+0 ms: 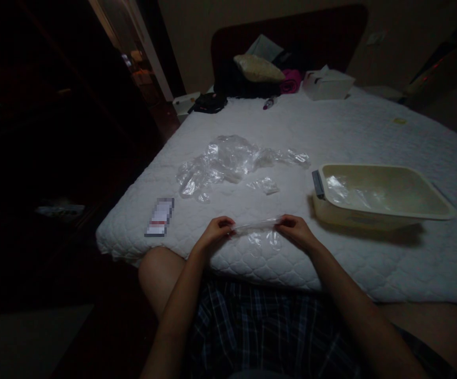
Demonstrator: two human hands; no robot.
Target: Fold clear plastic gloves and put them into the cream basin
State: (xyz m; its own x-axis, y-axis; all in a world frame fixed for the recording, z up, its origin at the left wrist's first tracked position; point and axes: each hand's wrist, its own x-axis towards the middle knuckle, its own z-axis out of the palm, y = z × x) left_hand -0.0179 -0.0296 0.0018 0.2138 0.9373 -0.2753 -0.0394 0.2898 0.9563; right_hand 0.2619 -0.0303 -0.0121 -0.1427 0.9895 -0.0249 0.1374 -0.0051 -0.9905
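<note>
Plaid shorts (pixel 252 331), left hand (pixel 219 230), right hand (pixel 294 230), clear plastic (pixel 256 227) held between them

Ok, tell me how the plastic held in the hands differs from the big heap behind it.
The held clear plastic is stretched along its top edge between the left hand and right hand; the plastic heap lies crumpled on the quilted bed cover. The held clear plastic looks small, while the plastic heap spreads much wider. Both are see-through and shiny.
</note>
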